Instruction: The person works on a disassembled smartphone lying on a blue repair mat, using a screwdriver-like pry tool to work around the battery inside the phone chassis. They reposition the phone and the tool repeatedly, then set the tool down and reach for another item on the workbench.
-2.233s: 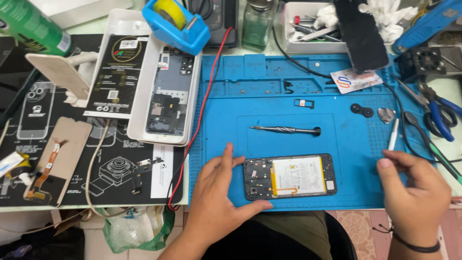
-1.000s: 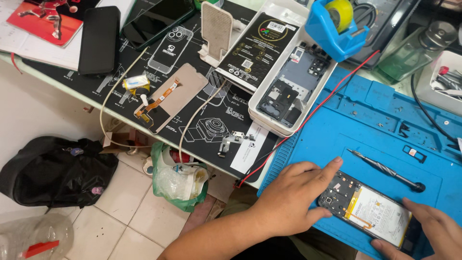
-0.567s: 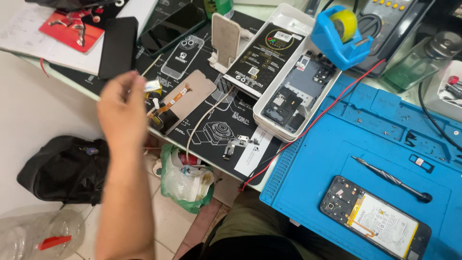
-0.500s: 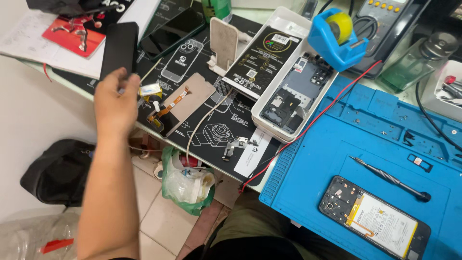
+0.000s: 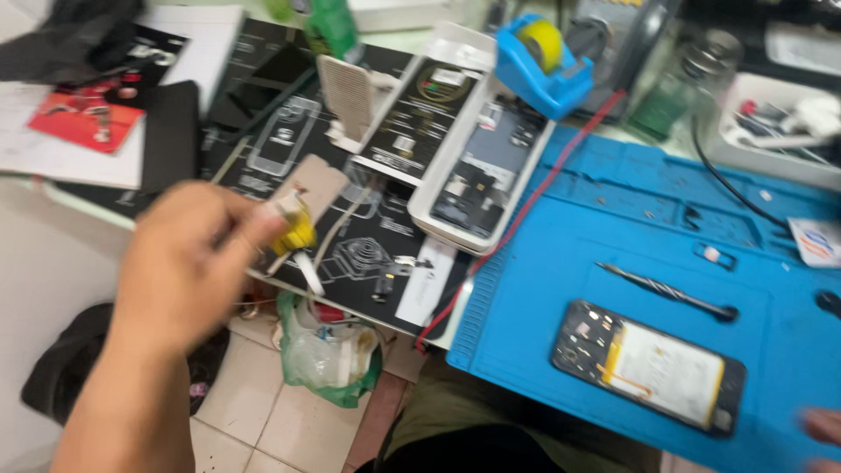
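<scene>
While left hand [image 5: 188, 271] pinches yellow part [image 5: 300, 233], opened phone [image 5: 648, 365] lies apart.

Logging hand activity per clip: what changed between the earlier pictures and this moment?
The left hand left the opened phone, reached out over the black mat, and now comes back pinching a small yellow part with a pale strip. The right hand, earlier beside the phone, shows only at the frame's edge. The phone, the screwdriver and the blue mat stayed put.
</scene>
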`<act>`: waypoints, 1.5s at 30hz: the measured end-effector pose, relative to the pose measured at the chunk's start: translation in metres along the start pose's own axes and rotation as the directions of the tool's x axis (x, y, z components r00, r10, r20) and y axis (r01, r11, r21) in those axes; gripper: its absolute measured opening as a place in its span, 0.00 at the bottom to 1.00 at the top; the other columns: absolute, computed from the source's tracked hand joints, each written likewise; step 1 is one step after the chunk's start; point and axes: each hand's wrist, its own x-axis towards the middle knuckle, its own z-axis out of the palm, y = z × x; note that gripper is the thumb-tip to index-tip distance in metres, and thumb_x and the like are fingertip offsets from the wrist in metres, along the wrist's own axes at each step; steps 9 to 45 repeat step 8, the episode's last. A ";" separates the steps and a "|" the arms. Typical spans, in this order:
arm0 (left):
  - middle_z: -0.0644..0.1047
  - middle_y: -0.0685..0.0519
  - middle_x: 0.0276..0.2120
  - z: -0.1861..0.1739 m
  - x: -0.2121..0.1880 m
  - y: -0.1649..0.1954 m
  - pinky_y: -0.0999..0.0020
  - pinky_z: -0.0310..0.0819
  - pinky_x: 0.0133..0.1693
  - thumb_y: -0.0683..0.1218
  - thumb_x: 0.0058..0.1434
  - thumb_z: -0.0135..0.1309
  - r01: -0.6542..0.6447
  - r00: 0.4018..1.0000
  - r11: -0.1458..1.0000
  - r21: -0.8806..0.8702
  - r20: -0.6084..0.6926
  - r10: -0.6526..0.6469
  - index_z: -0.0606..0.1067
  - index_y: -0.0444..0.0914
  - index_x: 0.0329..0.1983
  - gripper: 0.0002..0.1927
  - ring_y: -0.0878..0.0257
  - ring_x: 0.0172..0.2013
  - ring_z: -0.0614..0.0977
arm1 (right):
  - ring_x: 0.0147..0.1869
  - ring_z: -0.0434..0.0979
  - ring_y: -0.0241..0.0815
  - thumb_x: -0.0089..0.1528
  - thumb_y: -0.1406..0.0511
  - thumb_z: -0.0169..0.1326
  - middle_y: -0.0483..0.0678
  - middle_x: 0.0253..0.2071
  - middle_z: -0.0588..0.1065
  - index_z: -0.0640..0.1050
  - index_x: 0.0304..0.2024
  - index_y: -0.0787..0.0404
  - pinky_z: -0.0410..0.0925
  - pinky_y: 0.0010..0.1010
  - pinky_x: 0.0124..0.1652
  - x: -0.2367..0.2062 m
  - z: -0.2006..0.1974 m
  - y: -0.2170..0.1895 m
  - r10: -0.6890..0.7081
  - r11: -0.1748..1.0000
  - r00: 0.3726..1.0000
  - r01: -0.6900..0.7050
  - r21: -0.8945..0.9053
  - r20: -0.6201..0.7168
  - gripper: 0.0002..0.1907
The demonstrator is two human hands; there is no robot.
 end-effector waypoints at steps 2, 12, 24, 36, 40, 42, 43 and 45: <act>0.79 0.51 0.30 0.021 -0.020 0.052 0.63 0.73 0.36 0.44 0.56 0.65 -0.276 0.953 0.946 -0.168 0.083 0.293 0.79 0.38 0.32 0.07 0.56 0.34 0.80 | 0.58 0.83 0.45 0.52 0.53 0.69 0.50 0.51 0.81 0.77 0.59 0.60 0.72 0.36 0.57 0.007 -0.008 -0.028 -0.160 0.965 0.982 0.134 0.224 0.102 0.36; 0.79 0.50 0.35 0.099 -0.040 0.152 0.63 0.77 0.44 0.43 0.65 0.65 -0.247 0.706 0.581 -0.775 0.267 0.656 0.79 0.37 0.41 0.07 0.53 0.42 0.82 | 0.58 0.83 0.40 0.63 0.55 0.63 0.43 0.51 0.83 0.78 0.61 0.50 0.73 0.31 0.57 0.052 -0.013 -0.174 -0.193 0.821 0.868 -0.113 0.559 0.458 0.24; 0.79 0.50 0.35 0.099 -0.040 0.152 0.63 0.77 0.44 0.43 0.65 0.65 -0.247 0.706 0.581 -0.775 0.267 0.656 0.79 0.37 0.41 0.07 0.53 0.42 0.82 | 0.58 0.83 0.40 0.63 0.55 0.63 0.43 0.51 0.83 0.78 0.61 0.50 0.73 0.31 0.57 0.052 -0.013 -0.174 -0.193 0.821 0.868 -0.113 0.559 0.458 0.24; 0.79 0.50 0.35 0.099 -0.040 0.152 0.63 0.77 0.44 0.43 0.65 0.65 -0.247 0.706 0.581 -0.775 0.267 0.656 0.79 0.37 0.41 0.07 0.53 0.42 0.82 | 0.58 0.83 0.40 0.63 0.55 0.63 0.43 0.51 0.83 0.78 0.61 0.50 0.73 0.31 0.57 0.052 -0.013 -0.174 -0.193 0.821 0.868 -0.113 0.559 0.458 0.24; 0.79 0.50 0.35 0.099 -0.040 0.152 0.63 0.77 0.44 0.43 0.65 0.65 -0.247 0.706 0.581 -0.775 0.267 0.656 0.79 0.37 0.41 0.07 0.53 0.42 0.82 | 0.58 0.83 0.40 0.63 0.55 0.63 0.43 0.51 0.83 0.78 0.61 0.50 0.73 0.31 0.57 0.052 -0.013 -0.174 -0.193 0.821 0.868 -0.113 0.559 0.458 0.24; 0.79 0.50 0.35 0.099 -0.040 0.152 0.63 0.77 0.44 0.43 0.65 0.65 -0.247 0.706 0.581 -0.775 0.267 0.656 0.79 0.37 0.41 0.07 0.53 0.42 0.82 | 0.58 0.83 0.40 0.63 0.55 0.63 0.43 0.51 0.83 0.78 0.61 0.50 0.73 0.31 0.57 0.052 -0.013 -0.174 -0.193 0.821 0.868 -0.113 0.559 0.458 0.24; 0.79 0.50 0.35 0.099 -0.040 0.152 0.63 0.77 0.44 0.43 0.65 0.65 -0.247 0.706 0.581 -0.775 0.267 0.656 0.79 0.37 0.41 0.07 0.53 0.42 0.82 | 0.58 0.83 0.40 0.63 0.55 0.63 0.43 0.51 0.83 0.78 0.61 0.50 0.73 0.31 0.57 0.052 -0.013 -0.174 -0.193 0.821 0.868 -0.113 0.559 0.458 0.24; 0.79 0.50 0.35 0.099 -0.040 0.152 0.63 0.77 0.44 0.43 0.65 0.65 -0.247 0.706 0.581 -0.775 0.267 0.656 0.79 0.37 0.41 0.07 0.53 0.42 0.82 | 0.58 0.83 0.40 0.63 0.55 0.63 0.43 0.51 0.83 0.78 0.61 0.50 0.73 0.31 0.57 0.052 -0.013 -0.174 -0.193 0.821 0.868 -0.113 0.559 0.458 0.24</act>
